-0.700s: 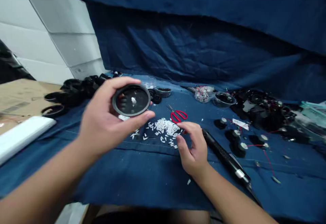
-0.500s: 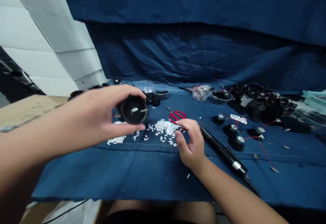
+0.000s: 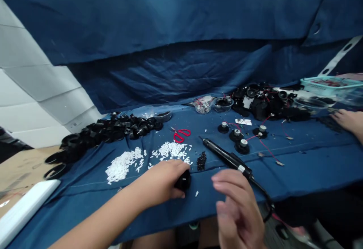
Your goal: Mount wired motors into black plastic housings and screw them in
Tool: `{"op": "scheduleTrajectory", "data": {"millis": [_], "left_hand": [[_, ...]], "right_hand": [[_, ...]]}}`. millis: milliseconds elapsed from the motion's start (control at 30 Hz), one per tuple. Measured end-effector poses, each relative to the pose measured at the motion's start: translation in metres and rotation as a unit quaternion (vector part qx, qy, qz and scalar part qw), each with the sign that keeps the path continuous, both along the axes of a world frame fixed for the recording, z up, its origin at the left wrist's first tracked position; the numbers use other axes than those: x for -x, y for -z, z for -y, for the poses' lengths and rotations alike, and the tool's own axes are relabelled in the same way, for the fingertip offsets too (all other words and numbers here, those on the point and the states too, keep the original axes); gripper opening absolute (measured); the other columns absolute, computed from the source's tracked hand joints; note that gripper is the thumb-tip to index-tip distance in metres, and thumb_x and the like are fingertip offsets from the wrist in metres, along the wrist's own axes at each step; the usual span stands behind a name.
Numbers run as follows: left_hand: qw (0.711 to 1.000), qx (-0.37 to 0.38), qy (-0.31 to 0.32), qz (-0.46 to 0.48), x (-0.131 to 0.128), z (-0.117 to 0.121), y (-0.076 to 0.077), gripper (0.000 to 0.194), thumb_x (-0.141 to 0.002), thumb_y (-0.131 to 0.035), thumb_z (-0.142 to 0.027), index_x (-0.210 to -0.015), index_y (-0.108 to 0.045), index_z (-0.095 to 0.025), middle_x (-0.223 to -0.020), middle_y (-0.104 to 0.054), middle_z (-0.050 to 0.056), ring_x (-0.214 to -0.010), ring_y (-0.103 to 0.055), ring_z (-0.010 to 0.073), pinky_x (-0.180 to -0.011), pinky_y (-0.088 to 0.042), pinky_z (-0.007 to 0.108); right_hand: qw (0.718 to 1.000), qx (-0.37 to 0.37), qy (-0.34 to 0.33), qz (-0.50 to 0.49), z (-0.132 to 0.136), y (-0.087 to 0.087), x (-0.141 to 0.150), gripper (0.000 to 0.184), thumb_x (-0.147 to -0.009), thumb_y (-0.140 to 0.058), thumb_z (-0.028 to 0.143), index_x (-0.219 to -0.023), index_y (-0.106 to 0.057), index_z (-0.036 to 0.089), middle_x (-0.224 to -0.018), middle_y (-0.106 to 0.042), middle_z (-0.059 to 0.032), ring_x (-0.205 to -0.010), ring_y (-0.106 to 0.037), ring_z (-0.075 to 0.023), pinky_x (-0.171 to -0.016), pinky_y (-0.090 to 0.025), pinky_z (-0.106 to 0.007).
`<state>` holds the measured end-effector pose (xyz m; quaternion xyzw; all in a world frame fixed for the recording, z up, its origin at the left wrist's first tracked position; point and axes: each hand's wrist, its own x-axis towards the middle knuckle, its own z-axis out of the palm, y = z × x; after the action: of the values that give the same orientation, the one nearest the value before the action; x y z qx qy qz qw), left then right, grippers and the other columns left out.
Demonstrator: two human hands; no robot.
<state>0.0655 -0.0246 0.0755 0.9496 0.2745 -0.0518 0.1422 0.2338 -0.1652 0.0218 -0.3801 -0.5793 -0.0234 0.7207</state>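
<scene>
Below, left hand point(image 3: 159, 179) over blue tablecloth point(image 3: 85, 164), navy drape point(image 3: 170, 71) behind, block wall point(image 3: 42, 86)

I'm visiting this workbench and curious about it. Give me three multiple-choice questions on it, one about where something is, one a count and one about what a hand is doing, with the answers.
1. Where are the red-handled scissors?
A) Lying on the blue cloth
B) Inside a plastic bowl
C) Held in a hand

2. How many black round parts with silver tops stand right of the soldering iron?
A) Two
B) Four
C) Seven

3. What is the right hand doing?
A) Gripping the soldering iron
B) Cutting with the scissors
C) Raised, holding nothing

Answers:
1. A, they lie flat beyond the white bits.
2. B, four stand in a loose cluster.
3. C, its fingers are in the air, on nothing.
</scene>
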Motion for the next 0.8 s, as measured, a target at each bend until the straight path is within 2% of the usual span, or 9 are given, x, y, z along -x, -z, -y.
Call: {"op": "scheduleTrajectory", "data": {"millis": [67, 133, 300, 400, 467, 600, 667, 733, 800], "left_hand": [[1.000, -0.007, -0.001, -0.030, -0.008, 0.003, -0.003, 0.059, -0.075, -0.093, -0.027, -0.127, -0.066, -0.025, -0.120, -0.071, 0.007, -0.110, -0.070, 0.0329, -0.090, -0.055, 0.041], [0.998, -0.014, 0.003, -0.058, -0.016, 0.008, -0.006, 0.058, -0.074, -0.094, -0.026, -0.125, -0.067, -0.025, -0.121, -0.071, 0.008, -0.109, -0.070, 0.0344, -0.090, -0.055, 0.044], [0.995, -0.021, 0.034, -0.089, -0.041, 0.018, -0.021, 0.062, -0.075, -0.094, -0.040, -0.130, -0.066, -0.027, -0.122, -0.070, 0.007, -0.110, -0.070, 0.0343, -0.090, -0.057, 0.044], [0.995, -0.032, 0.064, -0.069, -0.067, 0.006, -0.031, 0.040, -0.095, -0.076, -0.044, -0.129, -0.066, -0.026, -0.120, -0.072, 0.007, -0.108, -0.072, 0.0287, -0.089, -0.058, 0.038], [0.994, -0.049, 0.089, -0.040, -0.089, -0.012, -0.030, 0.033, -0.102, -0.067, -0.034, -0.134, -0.063, -0.024, -0.128, -0.070, 0.009, -0.117, -0.070, 0.0277, -0.098, -0.056, 0.039], [0.985, -0.069, 0.155, -0.011, -0.131, -0.054, -0.006, 0.057, -0.091, -0.081, -0.022, -0.143, -0.058, -0.021, -0.147, -0.062, 0.013, -0.136, -0.060, 0.0305, -0.115, -0.049, 0.044], [0.981, -0.074, 0.181, -0.010, -0.145, -0.070, 0.010, 0.052, -0.092, -0.081, -0.023, -0.140, -0.061, -0.018, -0.143, -0.065, 0.013, -0.133, -0.062, 0.0307, -0.115, -0.050, 0.049], [0.976, -0.079, 0.201, -0.007, -0.153, -0.080, 0.020, 0.038, -0.099, -0.073, -0.027, -0.134, -0.064, -0.015, -0.135, -0.068, 0.012, -0.126, -0.066, 0.0290, -0.111, -0.052, 0.053], [0.971, -0.078, 0.226, 0.000, -0.155, -0.082, 0.023, 0.030, -0.104, -0.067, -0.029, -0.130, -0.066, -0.015, -0.127, -0.071, 0.011, -0.119, -0.068, 0.0262, -0.108, -0.054, 0.049]], "right_hand": [[0.979, 0.062, 0.081, -0.176, 0.017, 0.023, 0.003, 0.024, -0.100, -0.053, 0.012, -0.114, -0.070, 0.022, -0.112, -0.065, -0.0077, -0.104, -0.062, -0.0221, -0.087, -0.052, -0.038], [0.942, 0.116, 0.102, -0.297, 0.027, 0.043, 0.006, 0.017, -0.104, -0.054, 0.019, -0.110, -0.070, 0.022, -0.112, -0.063, -0.0066, -0.097, -0.060, -0.0188, -0.082, -0.051, -0.033], [0.902, 0.172, 0.045, -0.393, 0.035, 0.069, -0.011, 0.019, -0.103, -0.065, 0.035, -0.114, -0.072, 0.022, -0.114, -0.066, -0.0085, -0.092, -0.065, -0.0184, -0.082, -0.057, -0.033], [0.865, 0.185, -0.022, -0.466, 0.032, 0.067, -0.030, 0.030, -0.098, -0.073, 0.042, -0.123, -0.069, 0.025, -0.120, -0.069, -0.0090, -0.101, -0.068, -0.0213, -0.085, -0.061, -0.034], [0.814, 0.195, -0.081, -0.541, 0.029, 0.061, -0.038, 0.038, -0.093, -0.078, 0.046, -0.125, -0.067, 0.027, -0.126, -0.069, -0.0090, -0.108, -0.068, -0.0232, -0.087, -0.063, -0.037], [0.686, 0.231, -0.200, -0.661, 0.027, 0.048, -0.041, 0.056, -0.076, -0.092, 0.051, -0.120, -0.071, 0.024, -0.136, -0.068, -0.0133, -0.120, -0.068, -0.0302, -0.094, -0.063, -0.045], [0.632, 0.238, -0.229, -0.701, 0.028, 0.045, -0.040, 0.065, -0.066, -0.097, 0.053, -0.118, -0.073, 0.023, -0.140, -0.067, -0.0151, -0.128, -0.066, -0.0343, -0.100, -0.061, -0.049], [0.601, 0.234, -0.248, -0.723, 0.029, 0.042, -0.041, 0.066, -0.062, -0.098, 0.053, -0.117, -0.076, 0.022, -0.144, -0.066, -0.0150, -0.134, -0.063, -0.0357, -0.108, -0.058, -0.050], [0.588, 0.224, -0.258, -0.733, 0.028, 0.037, -0.043, 0.062, -0.066, -0.096, 0.052, -0.117, -0.078, 0.021, -0.147, -0.064, -0.0150, -0.137, -0.062, -0.0355, -0.114, -0.054, -0.052]]}}
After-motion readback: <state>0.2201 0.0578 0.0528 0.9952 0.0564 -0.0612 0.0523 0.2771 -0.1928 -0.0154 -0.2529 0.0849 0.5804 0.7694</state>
